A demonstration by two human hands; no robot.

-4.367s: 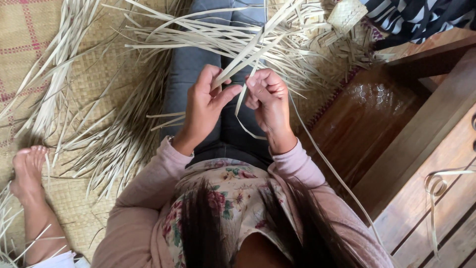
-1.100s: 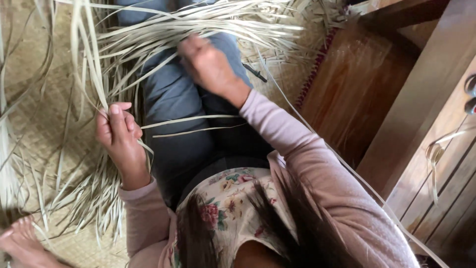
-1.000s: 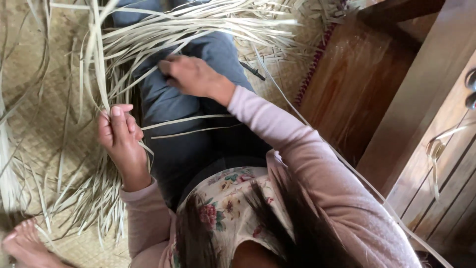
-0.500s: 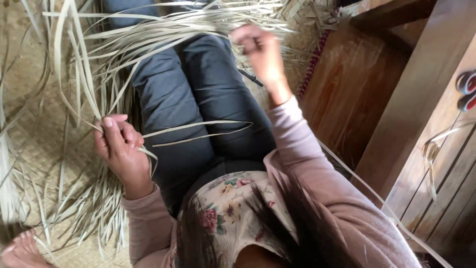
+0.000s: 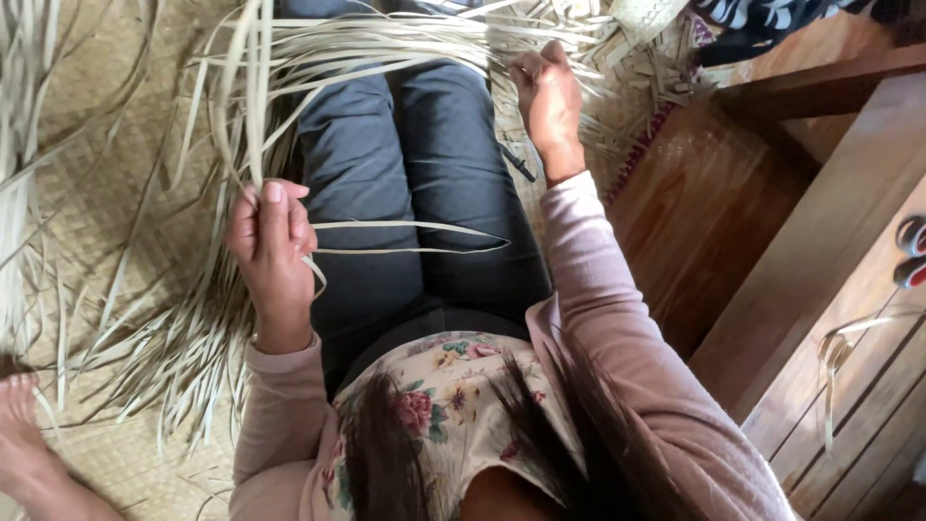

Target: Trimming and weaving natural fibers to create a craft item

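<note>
— Woven matting [image 5: 106,125] covers the floor on the left, and dark wooden furniture [image 5: 772,241] stands on the right. Where does the person sit?

— On the mat, legs in dark trousers [image 5: 415,164] stretched forward, with pale dried leaf strips [image 5: 386,43] fanned across the knees and spread over the mat on the left.

— What is the left hand [image 5: 270,227] doing?

— It is raised beside the left thigh, fingers closed together around a few of the strips. From that fist 2 thin strips [image 5: 415,236] run sideways across the lap, and others rise from the hand and curve over toward the fan.

— And the right hand [image 5: 550,92]?

— It reaches forward past the right knee, at the edge of the fan. Its fingers are curled and pinched together on strip ends there; how many it grips I cannot tell.

— Anything else nearby?

— A bare foot [image 5: 24,434] rests on the mat at the lower left. A patterned dark cloth [image 5: 772,19] lies at the top right, and a loose strip [image 5: 834,357] hangs over the wooden boards on the right.
</note>
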